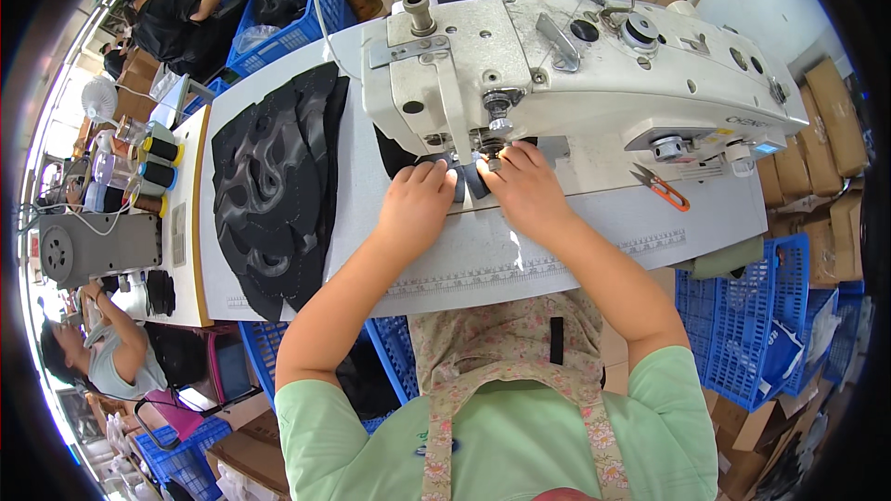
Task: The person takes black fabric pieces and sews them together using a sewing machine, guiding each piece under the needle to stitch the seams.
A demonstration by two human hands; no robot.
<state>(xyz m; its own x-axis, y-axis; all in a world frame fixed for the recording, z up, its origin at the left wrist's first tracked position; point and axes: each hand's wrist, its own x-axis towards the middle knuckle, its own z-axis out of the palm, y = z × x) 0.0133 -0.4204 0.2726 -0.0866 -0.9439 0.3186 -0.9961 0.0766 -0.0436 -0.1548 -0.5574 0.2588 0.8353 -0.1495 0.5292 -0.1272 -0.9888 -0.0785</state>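
Both my hands are at the needle area of a white sewing machine (594, 65). A small piece of black fabric (475, 182) lies under the presser area between them. My left hand (419, 202) presses on its left part, fingers bent together over the cloth. At the right side of the piece, my right hand (525, 187) pinches the edge close beside the needle. The needle tip is hidden behind the machine parts and fingers. To the left on the table rests a stack of black cut fabric pieces (274, 186) with glossy curved patterns.
Orange-handled thread snips (664, 190) lie on the table to the right. A ruler strip (538, 264) runs along the near table edge. Blue crates (742, 325) stand at right, with cardboard boxes (831, 121) behind. Two co-workers sit at left, near thread cones (160, 174).
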